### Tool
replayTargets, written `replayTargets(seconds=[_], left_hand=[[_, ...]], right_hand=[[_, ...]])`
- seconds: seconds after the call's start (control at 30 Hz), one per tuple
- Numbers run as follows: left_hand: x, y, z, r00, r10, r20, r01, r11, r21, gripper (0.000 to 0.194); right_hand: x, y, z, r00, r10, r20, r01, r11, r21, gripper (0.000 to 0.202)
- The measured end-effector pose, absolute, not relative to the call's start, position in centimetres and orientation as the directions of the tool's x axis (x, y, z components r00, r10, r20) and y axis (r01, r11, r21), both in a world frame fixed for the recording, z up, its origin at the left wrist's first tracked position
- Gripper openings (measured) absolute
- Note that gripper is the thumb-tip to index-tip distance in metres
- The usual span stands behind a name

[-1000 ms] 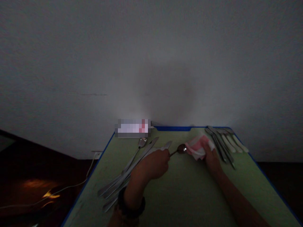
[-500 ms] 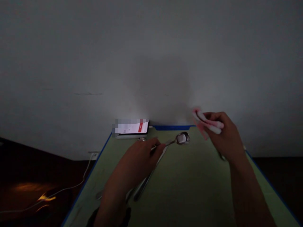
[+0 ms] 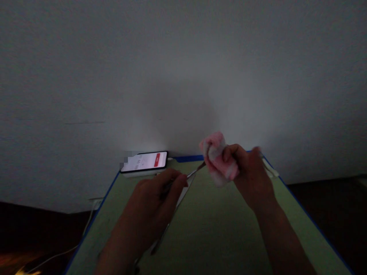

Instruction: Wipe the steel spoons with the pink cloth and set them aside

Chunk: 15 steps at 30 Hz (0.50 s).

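My left hand [image 3: 156, 204] is closed on the handle of a metal spoon [image 3: 195, 172], which points up to the right over the green table. A pink and white cloth [image 3: 219, 160] is bunched in my right hand [image 3: 248, 173] and covers the spoon's bowl. Below my left hand, a long thin utensil [image 3: 164, 233] lies slanted on the table beside something white, partly hidden by the hand.
A lit phone [image 3: 146, 161] rests on a white block at the table's back left, a cable at its right. The blue-edged green table [image 3: 218, 233] meets a grey wall. A white-and-metal item [image 3: 270, 168] lies at the back right.
My right hand has brought the cloth left and onto the spoon's bowl, which was bare before. The cloth is now bunched. The view has shifted a little to the right.
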<state>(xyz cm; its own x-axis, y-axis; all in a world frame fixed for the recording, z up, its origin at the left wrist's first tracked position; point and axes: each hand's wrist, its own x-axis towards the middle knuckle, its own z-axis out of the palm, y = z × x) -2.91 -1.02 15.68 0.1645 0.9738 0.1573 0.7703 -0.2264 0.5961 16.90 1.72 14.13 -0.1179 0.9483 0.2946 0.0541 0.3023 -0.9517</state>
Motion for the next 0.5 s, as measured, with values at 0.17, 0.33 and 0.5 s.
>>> replayTargets(seconds=[0.17, 0.33, 0.5], left_hand=[[-2.1, -1.5, 15.8, 0.199, 0.955, 0.218, 0.804, -0.286, 0.520, 0.031], [-2.7, -2.2, 16.0, 0.289, 0.924, 0.251, 0.780, -0.379, 0.497, 0.030], [-2.5, -2.2, 16.6, 0.275, 0.927, 0.256, 0.777, -0.371, 0.509, 0.035]], right_hand=[[17.5, 2.0, 13.7, -0.064, 0.981, 0.182, 0.228, 0.192, -0.954, 0.059], [18.7, 1.4, 14.3, -0.405, 0.913, 0.049, 0.180, 0.133, -0.975, 0.031], [19.3, 0.6, 15.5, -0.415, 0.897, 0.151, 0.229, 0.264, -0.937, 0.019]])
